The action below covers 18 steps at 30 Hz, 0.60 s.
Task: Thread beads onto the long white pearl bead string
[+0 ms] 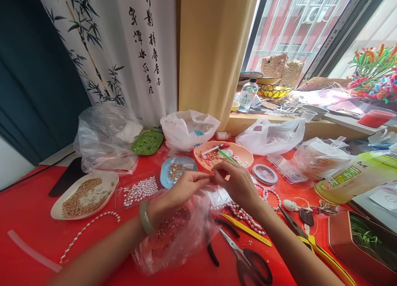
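My left hand (187, 187), with a green bangle (146, 219) on its wrist, is pinched close to my right hand (234, 182) above the red table. The fingertips of both hands nearly meet; what lies between them is too small to make out. Below my left hand lies a clear plastic bag (173, 240) with dark red beads. Just behind the hands are a blue dish (164, 170) of gold and white beads and an orange dish (248, 155) with pens. Strings of pearly beads (248, 219) lie under my right forearm.
Scissors (246, 259), yellow tweezers (248, 231) and yellow-handled pliers (325, 257) lie in front. At the left are a cream plate (57, 207), a tray of pearls (141, 191) and a bead strand (82, 232). A bottle (356, 176) and planter (341, 236) stand right.
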### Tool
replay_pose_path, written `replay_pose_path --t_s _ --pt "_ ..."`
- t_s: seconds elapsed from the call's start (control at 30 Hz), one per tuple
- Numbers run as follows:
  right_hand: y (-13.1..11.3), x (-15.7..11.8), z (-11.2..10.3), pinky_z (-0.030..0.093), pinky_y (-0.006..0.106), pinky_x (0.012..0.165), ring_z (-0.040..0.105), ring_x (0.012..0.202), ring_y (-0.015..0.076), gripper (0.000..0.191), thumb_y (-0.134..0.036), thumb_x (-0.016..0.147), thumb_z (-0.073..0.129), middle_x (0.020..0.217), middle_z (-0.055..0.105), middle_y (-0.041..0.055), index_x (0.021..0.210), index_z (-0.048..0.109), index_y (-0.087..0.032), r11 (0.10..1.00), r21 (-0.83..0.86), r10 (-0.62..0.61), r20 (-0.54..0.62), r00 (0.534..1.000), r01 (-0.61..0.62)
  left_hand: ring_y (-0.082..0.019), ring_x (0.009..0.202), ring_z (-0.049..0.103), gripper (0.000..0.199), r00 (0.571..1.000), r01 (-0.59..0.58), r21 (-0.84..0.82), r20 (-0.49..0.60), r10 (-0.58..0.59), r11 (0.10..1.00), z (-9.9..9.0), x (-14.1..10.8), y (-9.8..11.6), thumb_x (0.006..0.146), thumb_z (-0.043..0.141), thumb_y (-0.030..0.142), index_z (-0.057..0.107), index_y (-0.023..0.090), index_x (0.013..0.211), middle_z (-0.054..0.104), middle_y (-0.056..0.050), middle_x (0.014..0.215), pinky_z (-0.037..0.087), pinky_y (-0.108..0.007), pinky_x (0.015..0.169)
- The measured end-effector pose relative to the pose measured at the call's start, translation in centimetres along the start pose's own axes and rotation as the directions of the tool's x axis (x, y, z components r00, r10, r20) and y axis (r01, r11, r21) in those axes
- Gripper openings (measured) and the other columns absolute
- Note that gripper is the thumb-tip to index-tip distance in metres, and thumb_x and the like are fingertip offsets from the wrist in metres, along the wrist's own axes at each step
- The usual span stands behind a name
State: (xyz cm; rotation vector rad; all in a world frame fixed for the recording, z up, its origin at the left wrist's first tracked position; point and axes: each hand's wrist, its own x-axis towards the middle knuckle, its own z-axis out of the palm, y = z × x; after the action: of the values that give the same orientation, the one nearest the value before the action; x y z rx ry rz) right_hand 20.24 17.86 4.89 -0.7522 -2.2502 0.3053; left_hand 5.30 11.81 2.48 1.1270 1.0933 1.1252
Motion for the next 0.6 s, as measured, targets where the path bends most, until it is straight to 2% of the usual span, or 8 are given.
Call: replay_pose_path --t_s 0.07,0.17,0.23,0.33,0.4,0.47,0.53,0.6 --pt "-0.1 0.2 0.1 0.039 0.023 0.054 0.051 0.056 0.0119 0.013 -0.014 0.074 0.048 0.063 0.061 0.0008 0.066 0.057 -0.018 0.997 0.032 0.076 -0.002 0.997 -0.076 -0.019 0.09 0.064 0.027 1.0 0.011 -0.027 -0.002 -0.011 1.0 0.2 0.0 0.3 0.077 0.061 0.033 0.07 0.017 0.097 0.07 -0.009 0.098 0.043 -0.021 0.064" --pt "0.9 0.5 0.1 0.039 0.025 0.055 0.051 0.056 0.0132 0.012 -0.017 0.072 0.048 0.06 0.06 0.001 0.067 0.058 -0.018 0.975 0.06 0.218 -0.043 0.975 -0.215 -0.02 0.088 0.065 0.024 0.995 0.068 -0.076 -0.063 -0.073 0.995 0.4 -0.1 0.8 0.077 0.062 0.029 0.07 0.015 0.095 0.071 -0.011 0.096 0.044 -0.021 0.06" --pt "2.2 0.6 -0.3 0.04 0.026 0.054 0.052 0.055 0.014 0.012 -0.024 0.072 0.05 0.06 0.06 0.0016 0.068 0.06 -0.018 0.935 0.103 0.349 -0.099 0.932 -0.339 -0.019 0.084 0.066 0.021 0.989 0.083 -0.125 -0.112 -0.097 0.989 0.4 -0.2 1.0 0.077 0.062 0.026 0.07 0.014 0.093 0.07 -0.011 0.098 0.045 -0.021 0.059" --pt "4.8 0.8 -1.4 0.039 0.026 0.049 0.049 0.051 0.0128 0.016 -0.032 0.069 0.056 0.057 0.059 0.0011 0.066 0.062 -0.017 0.827 0.291 0.54 -0.168 0.825 -0.482 -0.017 0.078 0.067 0.017 0.981 0.084 -0.179 -0.159 -0.113 0.98 0.2 -0.3 1.2 0.078 0.06 0.022 0.069 0.013 0.09 0.07 -0.011 0.099 0.045 -0.019 0.056" --pt "6.2 1.2 -2.4 0.038 0.024 0.044 0.046 0.045 0.0105 0.017 -0.032 0.066 0.06 0.052 0.055 -0.0009 0.064 0.062 -0.015 0.747 0.447 0.621 -0.203 0.757 -0.492 -0.015 0.075 0.068 0.017 0.979 0.099 -0.182 -0.158 -0.128 0.978 0.2 -0.4 1.1 0.08 0.058 0.02 0.068 0.012 0.091 0.071 -0.011 0.095 0.044 -0.018 0.056" --pt "7.1 2.2 -3.4 0.041 0.023 0.044 0.046 0.043 0.0091 0.016 -0.031 0.065 0.06 0.051 0.054 -0.0024 0.066 0.06 -0.015 0.703 0.543 0.658 -0.253 0.709 -0.46 -0.014 0.072 0.068 0.017 0.981 0.116 -0.169 -0.133 -0.139 0.979 0.1 -0.4 1.0 0.082 0.055 0.019 0.067 0.012 0.091 0.072 -0.01 0.091 0.045 -0.017 0.056" --pt "7.2 4.0 -3.9 0.047 0.023 0.049 0.053 0.047 0.0093 0.015 -0.029 0.066 0.059 0.056 0.057 -0.0017 0.069 0.059 -0.015 0.708 0.587 0.644 -0.308 0.7 -0.392 -0.013 0.07 0.068 0.018 0.982 0.13 -0.159 -0.114 -0.149 0.979 0.1 -0.5 1.0 0.082 0.054 0.018 0.067 0.012 0.093 0.072 -0.01 0.089 0.045 -0.017 0.055" --pt "6.6 6.6 -3.7 0.052 0.025 0.057 0.059 0.054 0.0105 0.014 -0.028 0.067 0.06 0.06 0.06 -0.0005 0.07 0.06 -0.015 0.709 0.642 0.6 -0.333 0.728 -0.291 -0.013 0.068 0.068 0.017 0.982 0.143 -0.16 -0.101 -0.16 0.977 0.1 -0.6 1.0 0.081 0.056 0.019 0.066 0.012 0.093 0.072 -0.01 0.088 0.046 -0.018 0.055"
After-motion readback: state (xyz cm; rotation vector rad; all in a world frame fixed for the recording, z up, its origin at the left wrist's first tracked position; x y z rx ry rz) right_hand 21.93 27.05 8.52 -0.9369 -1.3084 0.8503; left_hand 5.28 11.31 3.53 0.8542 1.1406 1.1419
